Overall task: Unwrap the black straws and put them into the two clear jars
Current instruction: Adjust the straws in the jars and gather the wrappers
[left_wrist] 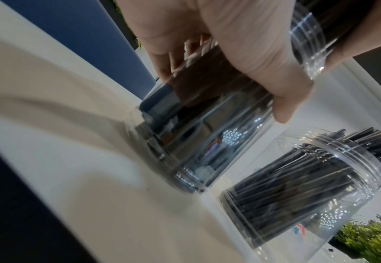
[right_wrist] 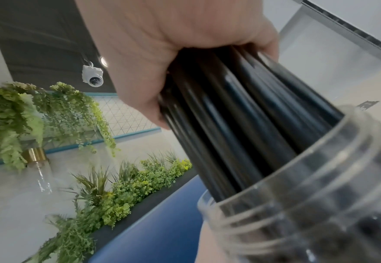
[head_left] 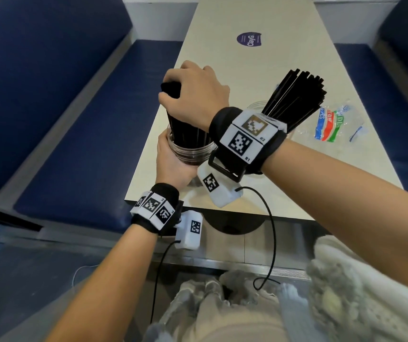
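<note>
Black straws (head_left: 185, 129), gathered in one thick bundle, stand part-way inside the nearer clear jar (head_left: 190, 154) at the table's near left corner, their upper ends wrapped tight in the right hand (head_left: 193, 92). The left hand (head_left: 173, 164) curls round the jar's wall just below the rim and steadies it on the table (head_left: 247, 70). To finish the step well, the bundle probably wants lowering until its ends meet the jar's bottom, the fist loosening only then, so the straws fan against the rim rather than spill; the jar sits close to the table edge, so the steadying hold matters. Just beside it to the right, the second clear jar (left_wrist: 315, 186) is already packed with straws leaning away, near enough to be knocked by the right forearm. Beyond it lies a crumpled clear wrapper (head_left: 334, 124) with red, blue and green print. Blue bench seats (head_left: 87, 144) flank the table, and a round purple sticker (head_left: 248, 40) marks its far half.
</note>
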`<state>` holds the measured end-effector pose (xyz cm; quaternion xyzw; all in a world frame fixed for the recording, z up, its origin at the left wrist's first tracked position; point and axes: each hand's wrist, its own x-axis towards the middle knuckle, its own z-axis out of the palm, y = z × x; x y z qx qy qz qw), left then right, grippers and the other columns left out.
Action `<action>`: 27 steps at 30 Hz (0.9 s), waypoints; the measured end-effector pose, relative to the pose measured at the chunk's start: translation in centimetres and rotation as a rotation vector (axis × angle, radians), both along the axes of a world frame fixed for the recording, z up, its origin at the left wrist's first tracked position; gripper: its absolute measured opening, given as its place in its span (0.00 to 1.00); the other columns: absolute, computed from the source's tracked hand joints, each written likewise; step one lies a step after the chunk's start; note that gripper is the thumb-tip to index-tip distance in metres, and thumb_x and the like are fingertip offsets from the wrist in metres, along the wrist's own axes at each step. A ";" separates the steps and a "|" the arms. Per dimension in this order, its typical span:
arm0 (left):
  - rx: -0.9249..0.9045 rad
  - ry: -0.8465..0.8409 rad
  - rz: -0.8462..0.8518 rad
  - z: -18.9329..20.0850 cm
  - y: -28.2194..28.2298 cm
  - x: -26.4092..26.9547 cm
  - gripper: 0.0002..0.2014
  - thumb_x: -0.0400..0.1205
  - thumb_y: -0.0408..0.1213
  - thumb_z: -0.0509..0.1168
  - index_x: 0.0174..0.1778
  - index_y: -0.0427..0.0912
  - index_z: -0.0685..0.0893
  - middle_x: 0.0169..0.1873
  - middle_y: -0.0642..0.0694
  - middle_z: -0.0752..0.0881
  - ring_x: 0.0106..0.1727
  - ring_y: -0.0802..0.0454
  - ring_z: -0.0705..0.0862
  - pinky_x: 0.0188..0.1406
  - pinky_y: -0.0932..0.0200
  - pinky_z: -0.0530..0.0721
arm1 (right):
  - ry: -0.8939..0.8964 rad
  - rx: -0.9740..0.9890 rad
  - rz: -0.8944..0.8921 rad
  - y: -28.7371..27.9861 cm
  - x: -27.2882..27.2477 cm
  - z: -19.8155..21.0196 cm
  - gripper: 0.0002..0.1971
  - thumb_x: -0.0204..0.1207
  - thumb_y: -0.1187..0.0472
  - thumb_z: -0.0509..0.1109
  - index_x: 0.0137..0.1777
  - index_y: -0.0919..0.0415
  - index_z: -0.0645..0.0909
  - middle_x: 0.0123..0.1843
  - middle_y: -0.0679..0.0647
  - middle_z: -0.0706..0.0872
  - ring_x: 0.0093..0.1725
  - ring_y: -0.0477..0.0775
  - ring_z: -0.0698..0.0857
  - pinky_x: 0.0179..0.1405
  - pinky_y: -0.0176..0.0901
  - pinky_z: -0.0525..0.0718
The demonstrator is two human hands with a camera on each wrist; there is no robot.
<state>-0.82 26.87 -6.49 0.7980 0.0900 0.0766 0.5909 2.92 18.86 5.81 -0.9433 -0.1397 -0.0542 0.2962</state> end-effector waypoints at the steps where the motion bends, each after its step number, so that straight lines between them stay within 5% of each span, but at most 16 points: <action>1: 0.008 -0.003 -0.001 0.1 0.0 -0.1 0.55 0.47 0.57 0.79 0.71 0.49 0.64 0.66 0.47 0.78 0.66 0.51 0.80 0.68 0.49 0.79 | -0.021 0.057 -0.024 0.0 -0.3 0.0 0.12 0.75 0.49 0.60 0.56 0.46 0.79 0.59 0.47 0.78 0.63 0.57 0.71 0.51 0.51 0.70; 5: 0.012 -0.033 0.009 0.1 -0.1 -0.5 0.54 0.48 0.56 0.79 0.71 0.46 0.65 0.67 0.46 0.78 0.67 0.49 0.79 0.67 0.46 0.79 | -0.052 0.208 -0.103 -0.4 -1.4 -0.1 0.11 0.76 0.51 0.59 0.56 0.48 0.76 0.59 0.47 0.76 0.61 0.57 0.70 0.51 0.53 0.68; 10: 0.030 -0.032 0.003 0.2 -0.2 -0.5 0.54 0.49 0.58 0.77 0.72 0.45 0.65 0.68 0.47 0.76 0.69 0.50 0.77 0.70 0.48 0.77 | 0.063 -0.165 -0.071 0.0 -1.2 0.3 0.18 0.77 0.56 0.55 0.66 0.42 0.71 0.68 0.49 0.74 0.71 0.62 0.65 0.66 0.75 0.61; 13: 0.025 -0.028 -0.002 0.1 -0.1 -0.4 0.54 0.49 0.56 0.78 0.72 0.47 0.65 0.67 0.47 0.76 0.67 0.51 0.77 0.68 0.50 0.77 | -0.024 -0.340 -0.034 0.4 -1.0 0.4 0.22 0.80 0.58 0.54 0.72 0.39 0.64 0.75 0.51 0.69 0.76 0.66 0.60 0.66 0.85 0.54; 21: 0.062 0.003 0.005 -0.2 0.0 -0.1 0.55 0.52 0.47 0.83 0.74 0.46 0.62 0.69 0.47 0.75 0.69 0.50 0.76 0.70 0.47 0.77 | -0.046 -0.418 -0.024 0.2 -0.4 -0.2 0.19 0.81 0.43 0.50 0.70 0.43 0.67 0.71 0.53 0.73 0.71 0.66 0.67 0.65 0.75 0.67; 24: 0.066 -0.022 0.010 -0.2 -0.1 -0.3 0.55 0.52 0.52 0.80 0.74 0.44 0.63 0.69 0.46 0.74 0.69 0.50 0.76 0.70 0.49 0.77 | 0.020 -0.385 -0.058 0.4 0.0 0.1 0.18 0.81 0.47 0.50 0.69 0.43 0.67 0.69 0.54 0.73 0.70 0.65 0.67 0.59 0.69 0.71; 27: 0.069 -0.029 0.020 -0.1 -0.1 -0.3 0.51 0.58 0.45 0.81 0.75 0.43 0.63 0.70 0.45 0.73 0.69 0.50 0.75 0.67 0.55 0.75 | 0.072 -0.376 -0.081 0.6 0.4 0.5 0.17 0.81 0.50 0.50 0.68 0.44 0.67 0.68 0.53 0.73 0.69 0.65 0.67 0.50 0.60 0.72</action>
